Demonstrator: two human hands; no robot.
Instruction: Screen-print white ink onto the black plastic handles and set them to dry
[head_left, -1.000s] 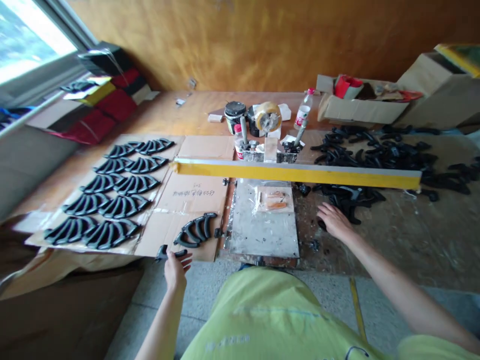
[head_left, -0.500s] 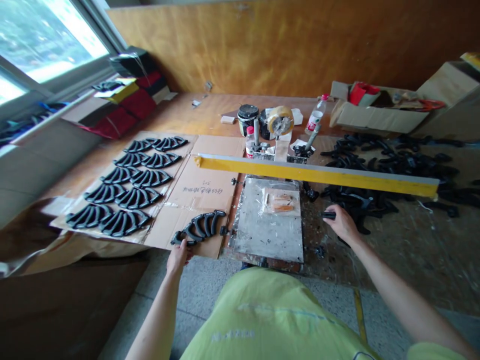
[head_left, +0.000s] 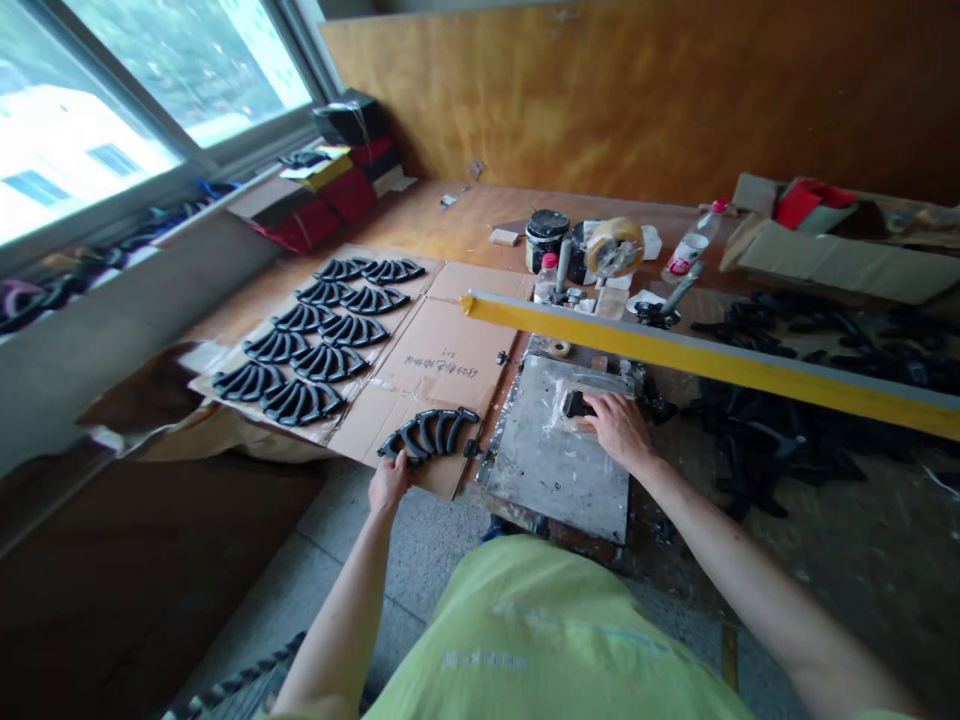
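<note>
My left hand [head_left: 390, 482] is closed on the near left end of a fan-shaped row of black curved pieces [head_left: 431, 436], which lies on the front of a flattened cardboard sheet [head_left: 416, 340]. My right hand [head_left: 621, 432] grips a small black piece [head_left: 576, 404], its fingertips partly hiding it. That piece is over a film-wrapped pad [head_left: 559, 412] on a scuffed grey metal plate [head_left: 525, 445]; whether it touches the pad I cannot tell. Several finished-looking black fans [head_left: 304, 402] lie in two columns on the left of the cardboard.
A long yellow-and-grey bar [head_left: 675, 350] spans above the plate's far edge. Behind it stand a tape roll [head_left: 615, 248], a black-lidded tub [head_left: 546, 238] and a red-capped bottle [head_left: 691, 242]. Loose black pieces [head_left: 780, 430] are heaped on the right, before an open carton [head_left: 832, 260].
My right hand has moved left from beside the heap to the pad on the plate, carrying the black piece. My left hand stays on the fan's end. The view has swung left.
</note>
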